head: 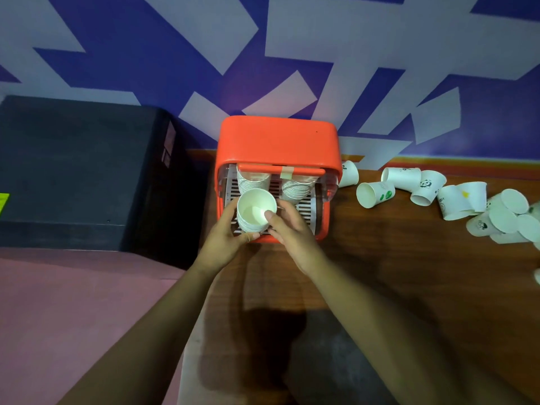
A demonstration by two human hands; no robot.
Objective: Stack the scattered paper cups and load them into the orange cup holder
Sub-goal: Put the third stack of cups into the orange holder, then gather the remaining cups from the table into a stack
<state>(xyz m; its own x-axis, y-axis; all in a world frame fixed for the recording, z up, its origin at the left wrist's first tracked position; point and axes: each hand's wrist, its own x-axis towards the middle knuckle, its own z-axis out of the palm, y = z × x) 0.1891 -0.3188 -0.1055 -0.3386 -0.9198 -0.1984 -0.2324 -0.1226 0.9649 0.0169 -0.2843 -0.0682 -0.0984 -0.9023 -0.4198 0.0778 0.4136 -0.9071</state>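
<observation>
The orange cup holder [279, 141] stands at the back of the wooden table, against the wall, its front open. Two stacks of white paper cups [295, 190] lie inside it on a slatted rack. At the holder's front opening I hold a short stack of cups [255, 213], mouth towards me. My left hand [226, 239] grips its left side and underside. My right hand [292, 233] holds its right rim with the thumb on the edge. Several loose paper cups [377, 192] lie scattered on the table to the right.
A black box [79, 173] sits left of the holder. The wooden table [394, 273] stretches right and towards me. More loose cups [508, 219] pile near the right edge. A blue and white patterned wall rises behind.
</observation>
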